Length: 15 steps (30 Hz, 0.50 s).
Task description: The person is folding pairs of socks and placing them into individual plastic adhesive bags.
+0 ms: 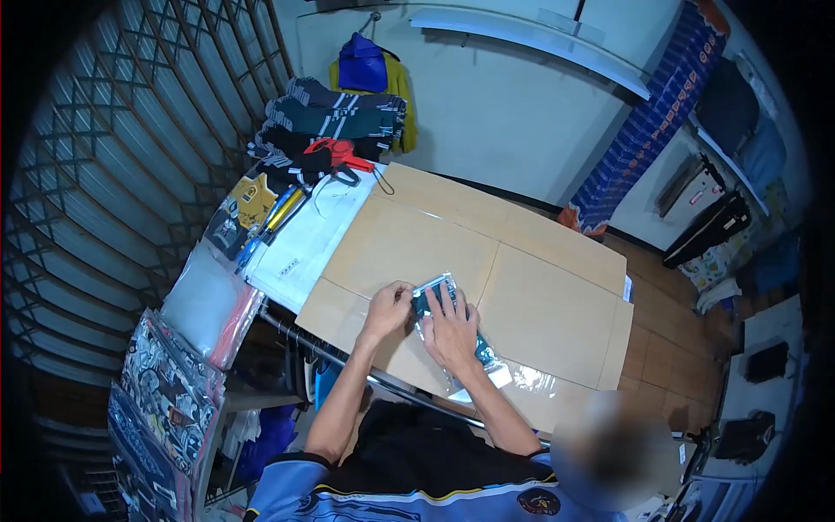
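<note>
A clear plastic bag [485,351] with a folded dark green textile inside lies on a flattened cardboard sheet [554,307] before me. My left hand [388,312] has its thumb and fingers pinched at the bag's upper left edge. Flat over the middle of the bag rests my right hand [451,331], fingers spread, hiding much of the textile. The bag's far end, with a light strip, shows beyond my fingertips. A white piece [483,383] sticks out at the near end, partly behind my right forearm.
Stacked dark knit socks [336,121], a red handheld tool [342,155] and a yellow cutter [284,209] lie at the back left. Plastic-wrapped goods [212,303] stand left of the table. A metal rail [313,346] runs along the near edge. Folding lattice bars [150,130] line the left.
</note>
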Each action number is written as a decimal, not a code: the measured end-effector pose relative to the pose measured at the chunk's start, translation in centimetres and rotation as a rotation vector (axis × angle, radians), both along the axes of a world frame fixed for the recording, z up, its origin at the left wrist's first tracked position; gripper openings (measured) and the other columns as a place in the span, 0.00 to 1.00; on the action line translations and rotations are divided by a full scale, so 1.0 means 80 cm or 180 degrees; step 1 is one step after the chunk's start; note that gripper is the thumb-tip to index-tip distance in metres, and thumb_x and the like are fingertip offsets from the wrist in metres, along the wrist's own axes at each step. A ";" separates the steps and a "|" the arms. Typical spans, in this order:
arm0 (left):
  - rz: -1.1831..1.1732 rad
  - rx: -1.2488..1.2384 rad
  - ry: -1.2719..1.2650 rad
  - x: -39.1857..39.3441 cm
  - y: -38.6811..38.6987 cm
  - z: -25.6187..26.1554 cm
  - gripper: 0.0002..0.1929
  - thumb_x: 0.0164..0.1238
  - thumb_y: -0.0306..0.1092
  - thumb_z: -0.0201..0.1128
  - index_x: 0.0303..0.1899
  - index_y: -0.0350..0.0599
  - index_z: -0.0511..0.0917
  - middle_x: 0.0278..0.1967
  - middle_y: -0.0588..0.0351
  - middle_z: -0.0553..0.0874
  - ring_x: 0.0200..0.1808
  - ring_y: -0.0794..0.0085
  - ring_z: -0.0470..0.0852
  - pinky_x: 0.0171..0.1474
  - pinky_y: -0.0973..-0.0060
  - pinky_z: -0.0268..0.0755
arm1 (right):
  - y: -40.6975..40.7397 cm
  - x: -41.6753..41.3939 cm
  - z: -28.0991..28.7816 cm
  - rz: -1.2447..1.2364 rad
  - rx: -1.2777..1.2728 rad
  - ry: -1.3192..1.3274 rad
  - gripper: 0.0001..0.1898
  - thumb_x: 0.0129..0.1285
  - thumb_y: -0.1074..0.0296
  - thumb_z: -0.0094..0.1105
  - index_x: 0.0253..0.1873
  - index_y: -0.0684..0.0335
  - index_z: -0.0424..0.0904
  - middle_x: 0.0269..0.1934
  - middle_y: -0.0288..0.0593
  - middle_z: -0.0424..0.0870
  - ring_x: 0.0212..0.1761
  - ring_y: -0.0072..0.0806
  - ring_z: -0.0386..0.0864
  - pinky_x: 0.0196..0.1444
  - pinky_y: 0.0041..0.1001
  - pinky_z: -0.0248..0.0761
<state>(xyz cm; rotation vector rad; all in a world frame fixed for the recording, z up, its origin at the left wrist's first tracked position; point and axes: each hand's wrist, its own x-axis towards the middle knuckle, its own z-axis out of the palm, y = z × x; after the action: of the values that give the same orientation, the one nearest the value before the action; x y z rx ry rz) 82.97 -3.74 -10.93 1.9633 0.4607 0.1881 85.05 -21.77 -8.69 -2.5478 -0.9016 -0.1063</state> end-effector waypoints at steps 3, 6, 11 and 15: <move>-0.0147 -0.0567 -0.0050 -0.007 0.001 -0.011 0.11 0.77 0.33 0.66 0.52 0.36 0.84 0.40 0.55 0.89 0.40 0.75 0.86 0.45 0.73 0.79 | -0.009 -0.004 0.002 0.0076 0.0216 -0.0023 0.35 0.66 0.63 0.55 0.79 0.60 0.67 0.78 0.55 0.68 0.80 0.56 0.61 0.76 0.58 0.55; -0.0198 -0.0974 -0.0349 -0.028 -0.012 -0.017 0.10 0.74 0.31 0.71 0.50 0.38 0.84 0.40 0.59 0.88 0.39 0.79 0.84 0.41 0.76 0.77 | -0.022 -0.015 0.009 0.0188 0.0759 0.0363 0.38 0.63 0.70 0.60 0.79 0.64 0.63 0.75 0.58 0.72 0.80 0.57 0.64 0.78 0.51 0.56; 0.0170 -0.1919 -0.0366 -0.108 -0.037 0.007 0.11 0.74 0.30 0.71 0.51 0.37 0.81 0.41 0.58 0.88 0.41 0.80 0.83 0.43 0.79 0.76 | -0.037 -0.053 0.021 0.0221 0.1451 0.0755 0.46 0.58 0.71 0.74 0.81 0.65 0.59 0.76 0.63 0.69 0.78 0.59 0.67 0.79 0.46 0.61; 0.0360 -0.2091 -0.0618 -0.187 -0.053 0.042 0.13 0.75 0.31 0.71 0.52 0.38 0.78 0.45 0.56 0.90 0.44 0.82 0.84 0.43 0.81 0.77 | -0.047 -0.067 0.034 0.0094 0.1948 0.1404 0.49 0.57 0.66 0.81 0.80 0.67 0.59 0.73 0.61 0.72 0.75 0.48 0.73 0.78 0.41 0.63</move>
<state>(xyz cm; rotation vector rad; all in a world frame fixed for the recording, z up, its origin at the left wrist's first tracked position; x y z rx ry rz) 67.97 -7.98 -7.57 1.2647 0.4369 0.2586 79.68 -25.53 -6.00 -1.8813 -0.6106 0.1619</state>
